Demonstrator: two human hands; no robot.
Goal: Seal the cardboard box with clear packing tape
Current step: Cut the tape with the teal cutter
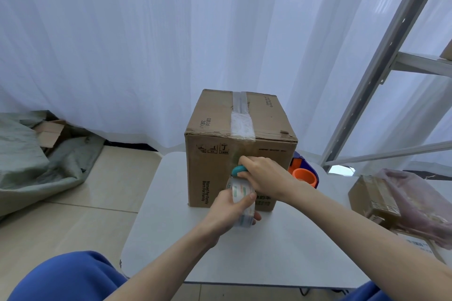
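A closed brown cardboard box (215, 173) stands on a small white table (171, 239). A strip of clear tape (241, 120) runs along its top seam and down over the near edge. My left hand (231, 210) grips a roll of clear packing tape (242, 197) against the box's front face. My right hand (261, 173) holds a small teal cutter (238, 170) pressed to the front face just above the roll, where the tape leaves the box. The cutter's blade is hidden by my fingers.
A blue and orange tape dispenser (304, 175) sits on the table to the right of the box. A smaller box under pink plastic (391, 200) lies at right, below a metal shelf frame (381, 61). Grey cloth and cardboard (44, 154) lie on the floor at left.
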